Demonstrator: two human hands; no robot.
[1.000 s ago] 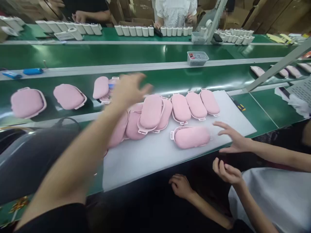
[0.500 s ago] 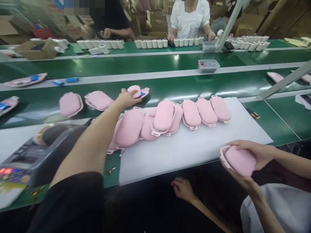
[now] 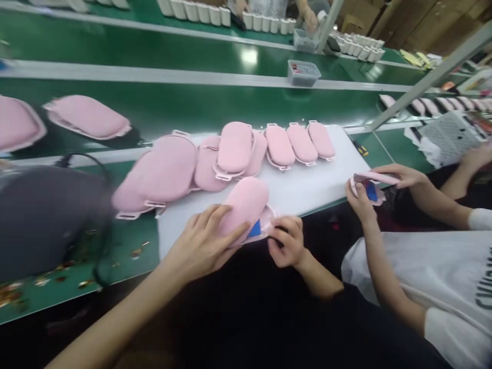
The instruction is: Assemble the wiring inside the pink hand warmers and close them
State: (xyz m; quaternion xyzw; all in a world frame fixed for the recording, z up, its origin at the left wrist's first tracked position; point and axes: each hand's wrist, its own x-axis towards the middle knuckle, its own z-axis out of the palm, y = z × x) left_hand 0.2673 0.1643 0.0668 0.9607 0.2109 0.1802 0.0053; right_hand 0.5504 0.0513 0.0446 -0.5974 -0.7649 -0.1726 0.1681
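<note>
My left hand (image 3: 209, 238) is closed around a pink oval casing (image 3: 246, 205) above the front edge of the white sheet. Its cover sits askew on the lower shell, and a blue piece (image 3: 254, 229) shows in the gap between them. At the right end of that shell, the fingers of my right hand (image 3: 286, 238) pinch the rim. Just behind, more pink casings (image 3: 235, 148) lie overlapped in a pile, with several in a row (image 3: 302, 143) to the right.
A white sheet (image 3: 295, 197) covers part of the green bench. Left stands a blurred dark machine (image 3: 54, 220) with a cable; metallic scraps lie before it. At right a co-worker's hands (image 3: 363, 202) hold an opened pink casing. A clear plastic box (image 3: 303, 74) sits on the divider behind.
My left hand has brought the casing from the green belt back to my right hand, which now grips its rim. The co-worker's casing has been opened. The view has shifted right and down.
</note>
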